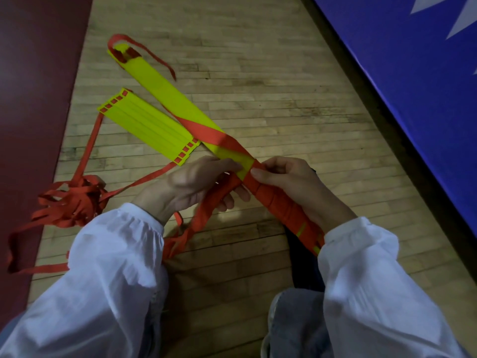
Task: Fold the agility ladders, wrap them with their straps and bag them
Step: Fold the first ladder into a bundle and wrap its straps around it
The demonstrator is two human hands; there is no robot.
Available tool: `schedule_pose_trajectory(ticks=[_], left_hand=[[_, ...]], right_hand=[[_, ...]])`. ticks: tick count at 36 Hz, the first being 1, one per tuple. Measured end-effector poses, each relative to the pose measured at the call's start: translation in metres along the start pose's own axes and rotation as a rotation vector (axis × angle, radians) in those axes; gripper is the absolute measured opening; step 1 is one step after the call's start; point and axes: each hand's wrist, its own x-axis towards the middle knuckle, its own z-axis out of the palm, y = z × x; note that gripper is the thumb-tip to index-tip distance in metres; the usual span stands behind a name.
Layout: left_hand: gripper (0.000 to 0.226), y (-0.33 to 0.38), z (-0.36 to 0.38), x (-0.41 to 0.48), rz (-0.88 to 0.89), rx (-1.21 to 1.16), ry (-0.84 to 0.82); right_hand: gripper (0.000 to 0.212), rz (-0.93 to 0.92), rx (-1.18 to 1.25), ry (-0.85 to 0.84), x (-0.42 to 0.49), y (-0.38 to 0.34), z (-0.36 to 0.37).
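Note:
A stack of yellow ladder rungs (165, 91) runs diagonally from the far left down to my lap, its near half wound in red strap (278, 200). My right hand (291, 182) grips this bundle where the wrapping ends, thumb on top. My left hand (196, 182) holds the loose red strap (206, 213) beside the bundle, fingers curled under it. A second set of yellow rungs (147, 126) lies flat and fanned on the floor to the left, its red straps trailing into a tangled pile (72, 202).
I sit on a wooden floor (258, 86). A dark red mat (31, 99) borders the left side and a blue mat (413, 86) the right. A dark object (302, 257), mostly hidden, lies under my right forearm. My knees are at the bottom.

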Motion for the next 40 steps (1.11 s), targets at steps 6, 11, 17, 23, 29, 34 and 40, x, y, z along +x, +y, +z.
schedule_pose_trajectory(ticks=[6, 11, 17, 23, 29, 34, 40], left_hand=[[0.044, 0.003, -0.004, 0.000, -0.130, 0.047, -0.030], [0.057, 0.004, -0.003, 0.001, -0.136, 0.033, 0.014], [0.064, 0.000, -0.001, 0.007, -0.164, 0.021, 0.057], [0.065, -0.001, 0.001, 0.008, -0.158, 0.017, 0.098], [0.062, -0.004, 0.002, 0.009, -0.165, 0.030, 0.123], [0.057, -0.004, 0.002, 0.010, -0.134, 0.021, 0.154], [0.053, -0.006, 0.002, 0.011, -0.126, -0.008, 0.150]], right_hand=[[0.016, -0.062, -0.129, 0.040, 0.003, 0.003, -0.003], [0.015, -0.145, -0.230, 0.098, 0.003, 0.003, 0.001], [0.020, -0.235, -0.392, 0.178, 0.000, 0.006, 0.009], [0.021, -0.283, -0.447, 0.204, -0.002, 0.008, 0.016], [0.022, -0.300, -0.492, 0.203, -0.002, 0.012, 0.020], [0.022, -0.304, -0.475, 0.186, -0.002, 0.012, 0.021], [0.021, -0.283, -0.422, 0.139, -0.003, 0.011, 0.018]])
